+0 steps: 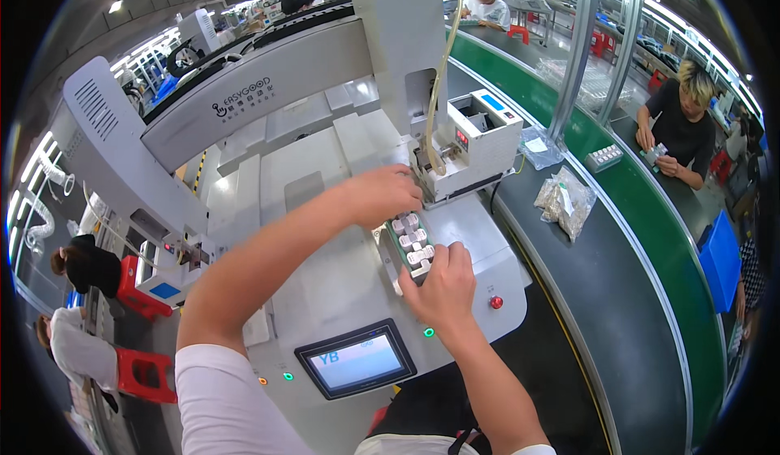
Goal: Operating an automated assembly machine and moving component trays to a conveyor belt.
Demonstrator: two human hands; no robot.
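A narrow grey-green block (396, 248) with a row of several white moulded pieces (413, 238) lies on the pale machine bed, in front of the machine's head. My right hand (445, 283) grips the block's near end, thumb on its left side and fingers on its right. Stretched across the bed, my left hand (388, 197) is at the block's far end, just below the white machine head (475, 146). Its fingers are bent and close together; their tips are partly hidden, so what they hold does not show.
A touch screen (355, 359) and a red button (496, 301) sit on the machine's front. Right of it, a bag of small parts (565, 203) lies on the dark bench beside a green conveyor (650, 252). A co-worker (682, 122) across the conveyor handles a similar piece.
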